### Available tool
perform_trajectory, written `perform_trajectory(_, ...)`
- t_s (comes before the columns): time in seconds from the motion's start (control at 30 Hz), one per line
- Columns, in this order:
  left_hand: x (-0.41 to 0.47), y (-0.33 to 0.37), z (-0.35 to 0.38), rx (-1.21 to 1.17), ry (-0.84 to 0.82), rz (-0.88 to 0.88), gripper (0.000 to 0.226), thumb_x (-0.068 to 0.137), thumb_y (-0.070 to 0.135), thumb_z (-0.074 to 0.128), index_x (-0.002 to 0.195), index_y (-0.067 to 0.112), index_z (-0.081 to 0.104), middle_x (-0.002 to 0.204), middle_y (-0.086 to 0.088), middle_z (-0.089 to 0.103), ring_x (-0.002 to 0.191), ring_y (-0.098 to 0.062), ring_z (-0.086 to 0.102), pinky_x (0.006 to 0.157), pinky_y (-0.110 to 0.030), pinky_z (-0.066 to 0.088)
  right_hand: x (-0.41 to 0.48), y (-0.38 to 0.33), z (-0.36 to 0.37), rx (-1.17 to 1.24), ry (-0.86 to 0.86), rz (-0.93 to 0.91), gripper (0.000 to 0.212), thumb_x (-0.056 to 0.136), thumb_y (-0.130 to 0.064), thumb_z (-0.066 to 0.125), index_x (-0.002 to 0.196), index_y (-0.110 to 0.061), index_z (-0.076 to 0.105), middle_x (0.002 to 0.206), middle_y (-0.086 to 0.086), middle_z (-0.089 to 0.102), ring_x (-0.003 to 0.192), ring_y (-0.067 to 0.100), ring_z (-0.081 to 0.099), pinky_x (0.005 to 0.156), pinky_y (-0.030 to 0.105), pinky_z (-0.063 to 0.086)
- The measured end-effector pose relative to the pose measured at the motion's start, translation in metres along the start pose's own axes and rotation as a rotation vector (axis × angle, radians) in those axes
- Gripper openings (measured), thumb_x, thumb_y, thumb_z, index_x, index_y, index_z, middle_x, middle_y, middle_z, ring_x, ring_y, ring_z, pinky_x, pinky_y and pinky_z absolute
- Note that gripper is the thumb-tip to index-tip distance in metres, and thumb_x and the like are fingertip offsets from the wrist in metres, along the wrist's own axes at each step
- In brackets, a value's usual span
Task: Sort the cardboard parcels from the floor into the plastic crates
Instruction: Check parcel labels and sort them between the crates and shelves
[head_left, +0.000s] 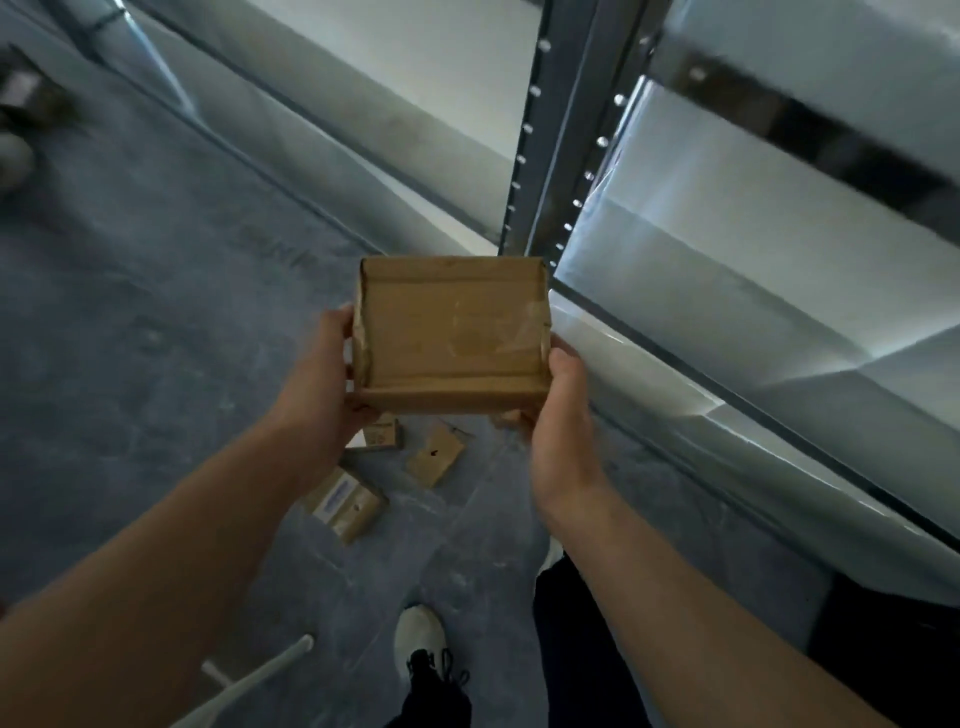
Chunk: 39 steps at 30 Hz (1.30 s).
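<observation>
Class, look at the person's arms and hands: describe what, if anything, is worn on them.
The left hand and right hand are ungloved, and no ring, watch or bracelet shows. The left forearm and right forearm are bare to the frame edge, with no sleeves in view.

We see a plain brown rectangular cardboard parcel (452, 332), a mottled blue-grey hard floor (130, 338), and a white low shoe (420, 636) with black laces.

Dim, bluish cast; motion blur top corners, wide-angle edge bend
</observation>
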<state>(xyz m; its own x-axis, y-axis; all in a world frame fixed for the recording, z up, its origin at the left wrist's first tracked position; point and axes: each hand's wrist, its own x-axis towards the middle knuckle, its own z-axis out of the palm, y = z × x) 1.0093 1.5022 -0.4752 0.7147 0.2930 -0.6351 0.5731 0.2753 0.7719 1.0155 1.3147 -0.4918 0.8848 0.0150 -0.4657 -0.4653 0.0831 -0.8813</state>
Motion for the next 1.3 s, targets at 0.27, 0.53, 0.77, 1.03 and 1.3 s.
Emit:
perform_trajectory(0.27, -0.166, 0.09, 0.018, -0.044, -0.051, 0.189, 0.034, 0.102, 0.028, 0.043, 0.073, 0.023, 0.06, 0.057, 0.012, 0.061, 0.066, -0.011, 0.061, 0.082, -0.045, 0.051, -0.13, -0.124, -0.033, 0.118, 0.017, -0.17, 0.059, 0.088, -0.058, 0.043, 0.11, -0.01, 0.069, 0.094, 0.003, 0.075, 0.095, 0.016, 0.071, 0.089, 0.037, 0.056)
perform_trajectory(0.53, -0.328, 0.163, 0.055, 0.159, -0.208, 0.573, 0.028, 0.107, 0.031, 0.044, 0.119, 0.04, 0.068, 0.104, 0.012, 0.077, 0.096, -0.006, 0.072, 0.083, -0.032, 0.051, -0.252, -0.237, -0.104, -0.105, 0.003, -0.331, 0.093, 0.082, -0.077, 0.039, 0.115, 0.007, 0.061, 0.117, 0.023, 0.074, 0.113, 0.03, 0.072, 0.101, 0.04, 0.059)
perform_trajectory(0.77, -0.428, 0.196, 0.088, 0.211, -0.303, 0.814, 0.031, 0.105, 0.015, 0.044, 0.123, 0.026, 0.066, 0.109, 0.001, 0.076, 0.104, -0.018, 0.072, 0.082, -0.033, 0.052, -0.339, -0.302, -0.161, -0.019, 0.073, -0.455, 0.073, 0.09, -0.075, 0.043, 0.12, -0.012, 0.065, 0.117, 0.006, 0.079, 0.111, 0.019, 0.076, 0.096, 0.038, 0.057)
perform_trajectory(1.03, -0.501, 0.244, 0.112, 0.18, -0.457, 0.976, 0.025, 0.104, 0.012, 0.046, 0.117, 0.023, 0.066, 0.11, 0.006, 0.076, 0.101, -0.014, 0.072, 0.08, -0.034, 0.056, -0.416, -0.364, -0.169, 0.07, 0.217, -0.56, 0.072, 0.091, -0.071, 0.038, 0.142, -0.026, 0.061, 0.117, 0.003, 0.082, 0.102, 0.023, 0.082, 0.075, 0.04, 0.067)
perform_trajectory(1.3, -0.552, 0.3, 0.133, 0.115, -0.731, 1.006, 0.033, 0.105, 0.009, 0.042, 0.126, 0.024, 0.062, 0.121, 0.004, 0.074, 0.111, -0.02, 0.07, 0.09, -0.038, 0.056, -0.495, -0.434, -0.167, 0.104, 0.488, -0.761, 0.047, 0.108, -0.057, 0.039, 0.138, -0.03, 0.063, 0.114, -0.003, 0.082, 0.099, 0.014, 0.081, 0.069, 0.027, 0.062)
